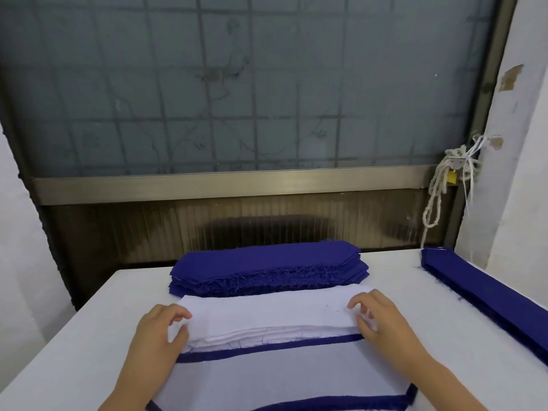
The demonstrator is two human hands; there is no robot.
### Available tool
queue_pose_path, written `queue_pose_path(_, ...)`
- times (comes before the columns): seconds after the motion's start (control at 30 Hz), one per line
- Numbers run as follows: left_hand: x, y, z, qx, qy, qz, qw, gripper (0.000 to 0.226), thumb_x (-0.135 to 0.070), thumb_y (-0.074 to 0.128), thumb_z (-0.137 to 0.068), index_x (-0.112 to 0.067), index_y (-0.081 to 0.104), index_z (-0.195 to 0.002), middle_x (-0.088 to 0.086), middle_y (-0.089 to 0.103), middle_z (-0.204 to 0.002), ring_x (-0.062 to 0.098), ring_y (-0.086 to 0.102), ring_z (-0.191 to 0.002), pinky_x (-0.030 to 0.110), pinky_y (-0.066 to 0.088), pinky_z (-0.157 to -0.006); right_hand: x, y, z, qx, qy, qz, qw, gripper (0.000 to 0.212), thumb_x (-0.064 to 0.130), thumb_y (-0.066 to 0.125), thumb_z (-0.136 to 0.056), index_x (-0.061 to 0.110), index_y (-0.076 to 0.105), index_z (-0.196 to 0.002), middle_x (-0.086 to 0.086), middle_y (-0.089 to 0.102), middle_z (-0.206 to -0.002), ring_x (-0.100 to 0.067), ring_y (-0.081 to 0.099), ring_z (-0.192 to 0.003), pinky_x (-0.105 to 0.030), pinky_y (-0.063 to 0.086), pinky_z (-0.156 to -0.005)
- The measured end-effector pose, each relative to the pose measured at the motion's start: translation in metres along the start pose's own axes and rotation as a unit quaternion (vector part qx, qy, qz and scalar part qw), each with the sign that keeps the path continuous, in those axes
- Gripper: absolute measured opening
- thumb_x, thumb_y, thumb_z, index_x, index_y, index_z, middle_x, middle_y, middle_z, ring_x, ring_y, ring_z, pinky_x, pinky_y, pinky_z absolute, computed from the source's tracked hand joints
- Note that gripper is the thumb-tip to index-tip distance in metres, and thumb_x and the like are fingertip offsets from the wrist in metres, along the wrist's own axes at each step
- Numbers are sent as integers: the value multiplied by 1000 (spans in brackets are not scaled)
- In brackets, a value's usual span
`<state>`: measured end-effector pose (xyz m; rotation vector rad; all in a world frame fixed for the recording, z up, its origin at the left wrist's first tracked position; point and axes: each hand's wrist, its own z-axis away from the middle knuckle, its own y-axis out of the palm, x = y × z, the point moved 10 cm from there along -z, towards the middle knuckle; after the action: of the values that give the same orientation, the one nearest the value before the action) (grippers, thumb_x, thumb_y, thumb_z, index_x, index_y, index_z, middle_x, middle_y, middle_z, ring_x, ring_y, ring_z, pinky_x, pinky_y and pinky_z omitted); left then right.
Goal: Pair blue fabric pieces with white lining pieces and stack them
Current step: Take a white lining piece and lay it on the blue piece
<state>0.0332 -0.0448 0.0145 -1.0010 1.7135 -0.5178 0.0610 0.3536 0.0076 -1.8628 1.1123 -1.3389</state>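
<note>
A pile of white lining pieces (pixel 267 315) lies across the middle of the table, just in front of a thick pile of blue fabric pieces (pixel 267 266). My left hand (pixel 160 330) pinches the left end of the top lining piece, thumb below and fingers curled above. At the right end my right hand (pixel 376 318) pinches the same top piece. Nearest to me lies a blue piece covered by a white lining (pixel 290 378), its blue edges showing around it.
The white table (pixel 89 351) carries a long stack of blue pieces (pixel 486 295) along its right side. Behind the table stands a frosted window with a metal sill (pixel 231 185). A knotted white cord (pixel 441 185) hangs at the right wall.
</note>
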Motion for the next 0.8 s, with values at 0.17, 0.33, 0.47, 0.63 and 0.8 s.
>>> queue_pose_path(0.17,-15,30,-22,29,24,26,999,14,-18,62,-91,-31,60,-85,-13,61,-88,9,56,-80,13,42,-73,28,22,-32,24,-23,1,999,17,20,54,-96,32,56,-107,14,52,-99,-4,49,-91,-9,40,-80)
queue_pose_path(0.33,-8,49,-28,13,1,20,1000,19,-28,64,-90,-36,54,-76,-12,59,-71,9,56,-70,12,42,-63,36,43,-48,34,-6,-54,998,1,26,60,-93,27,60,-93,9,53,-80,-8,48,-74,-20,45,-70)
queue_pose_path(0.47,9,48,-30,-12,-13,47,999,13,-29,68,-88,-37,58,-89,-11,61,-81,14,57,-80,15,41,-69,32,49,-51,10,2,-22,1000,21,44,61,-90,35,56,-108,14,45,-74,-6,46,-73,-11,36,-64)
queue_pose_path(0.63,26,45,-34,-38,-68,-106,991,58,-55,55,-89,-26,47,-138,-1,52,-139,21,47,-124,36,39,-103,29,53,-53,2,3,-10,1000,35,45,60,-91,36,56,-124,17,43,-78,-4,48,-78,-10,38,-72)
queue_pose_path(0.8,45,51,-40,3,-129,-106,986,72,-65,51,-85,-19,44,-139,5,54,-138,24,50,-122,37,39,-104,29,51,-51,-17,4,-6,1000,33,44,59,-92,36,57,-123,13,48,-83,-5,48,-79,-14,41,-76)
